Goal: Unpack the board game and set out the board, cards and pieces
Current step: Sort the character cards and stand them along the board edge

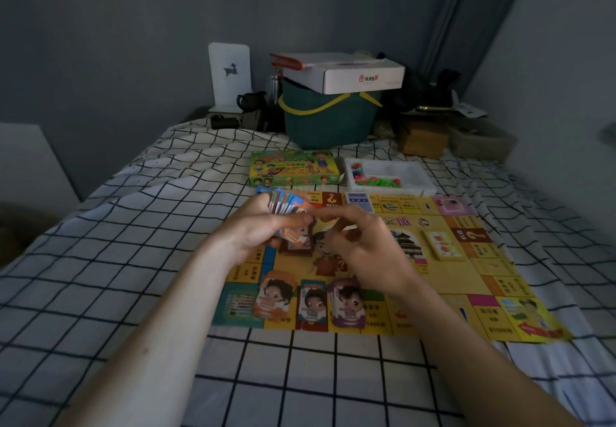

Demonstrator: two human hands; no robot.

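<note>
Head view. Board (443,280) lying flat on checked bedsheet (133,293), centre-right of frame. Left hand (263,226) gripping a fanned stack of cards (286,204) just left of centre. Right hand (363,246) hovering beside it, fingers loosely curled, fingertips meeting the cards' edge; whether it is pinching one, cannot tell. Three card piles (311,303) sitting along the board's lower edge. Yellow deck (443,244) resting right of centre. Game box (295,168) and white tray of pieces (388,173) lying above the board.
</note>
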